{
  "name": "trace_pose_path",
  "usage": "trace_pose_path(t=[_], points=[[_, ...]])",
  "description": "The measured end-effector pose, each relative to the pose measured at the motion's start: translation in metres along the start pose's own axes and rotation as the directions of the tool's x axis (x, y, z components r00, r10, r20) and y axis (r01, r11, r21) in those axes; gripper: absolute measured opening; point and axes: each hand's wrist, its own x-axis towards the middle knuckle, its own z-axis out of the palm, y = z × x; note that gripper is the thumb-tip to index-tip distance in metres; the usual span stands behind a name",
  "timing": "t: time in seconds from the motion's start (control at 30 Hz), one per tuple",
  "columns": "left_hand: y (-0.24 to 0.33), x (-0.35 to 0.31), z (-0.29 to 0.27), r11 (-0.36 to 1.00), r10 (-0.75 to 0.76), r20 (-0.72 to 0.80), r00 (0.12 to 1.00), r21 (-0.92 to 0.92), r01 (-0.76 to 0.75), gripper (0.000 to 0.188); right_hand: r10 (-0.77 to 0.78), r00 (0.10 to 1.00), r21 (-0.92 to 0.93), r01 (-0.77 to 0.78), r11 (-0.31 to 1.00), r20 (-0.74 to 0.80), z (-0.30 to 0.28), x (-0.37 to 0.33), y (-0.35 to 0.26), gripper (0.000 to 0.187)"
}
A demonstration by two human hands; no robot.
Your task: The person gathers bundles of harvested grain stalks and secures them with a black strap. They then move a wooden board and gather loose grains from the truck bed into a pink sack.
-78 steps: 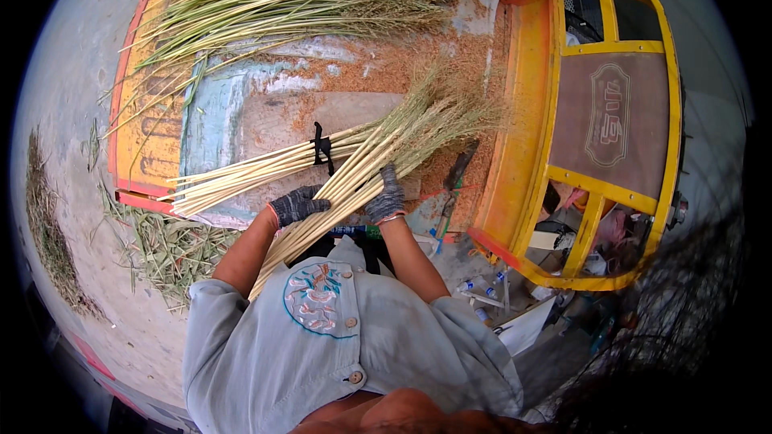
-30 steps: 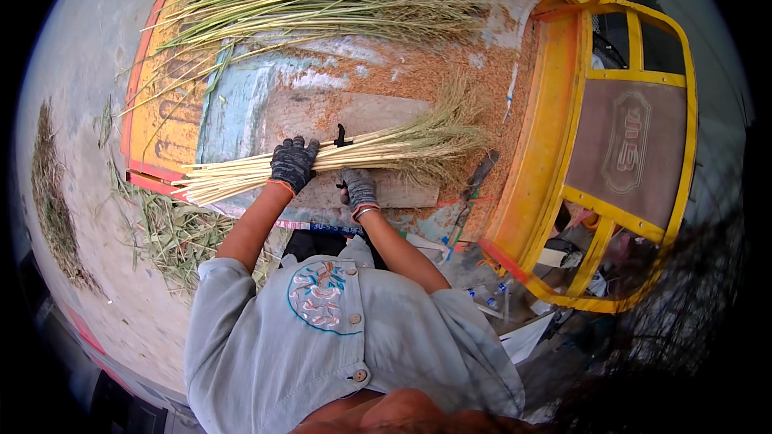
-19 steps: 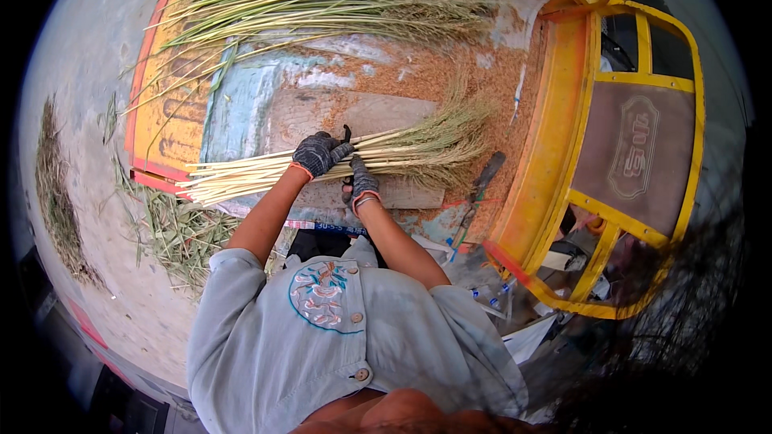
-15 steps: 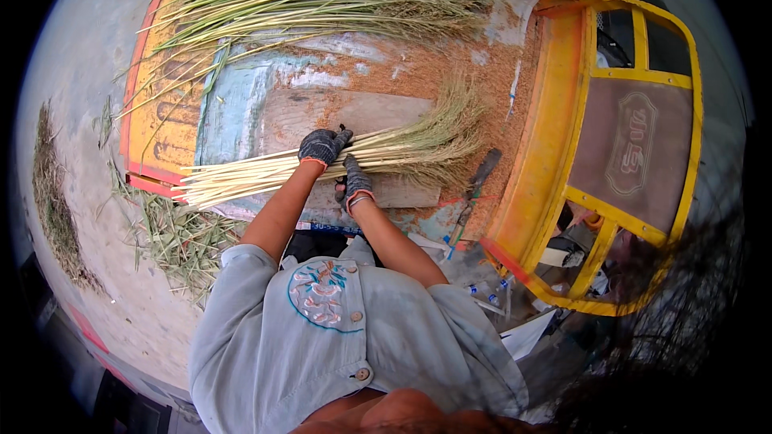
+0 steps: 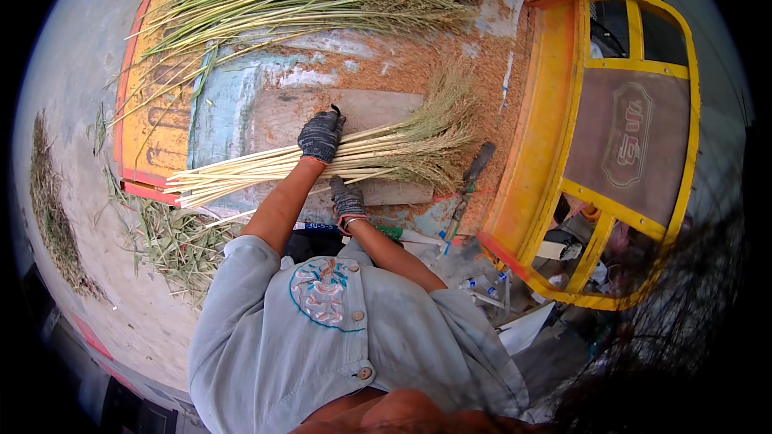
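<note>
A bundle of pale, stripped broom grass stalks (image 5: 241, 172) lies across a worn wooden board (image 5: 281, 112), its bushy seed heads (image 5: 442, 124) fanned out to the right. From above, my left hand (image 5: 322, 135), in a dark grey knit glove, is closed around the stalks near their middle. My right hand (image 5: 348, 197), gloved the same way, is at the bundle's near side with its fingers drawn together. One loose stalk (image 5: 233, 218) angles away from the bundle, passes behind my left forearm and meets the right hand's fingers.
A pile of green grass stalks (image 5: 305, 0) covers the far side of the seed-strewn platform. A dark-bladed tool (image 5: 479, 167) lies right of the board. Yellow metal framing (image 5: 547, 137) stands at the right. Leaf trimmings (image 5: 181, 245) lie on the ground at the left.
My right hand has moved slightly down and left, with its fingers now at the bundle's near edge. One stalk now stands apart from the others. My left hand keeps its grip.
</note>
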Motion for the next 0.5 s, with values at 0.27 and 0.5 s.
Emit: trace_pose_path(t=[0.27, 0.5], points=[[-0.038, 0.028, 0.034, 0.9, -0.268, -0.343, 0.9, -0.424, 0.107, 0.033, 0.388, 0.867, 0.42, -0.492, 0.762, 0.312, -0.024, -0.035, -0.029, 0.049], [-0.003, 0.011, -0.006, 0.296, -0.439, 0.275, 0.855, -0.854, 0.427, 0.031, 0.439, 0.813, 0.501, -0.582, 0.64, 0.383, -0.042, -0.039, -0.059, 0.044]])
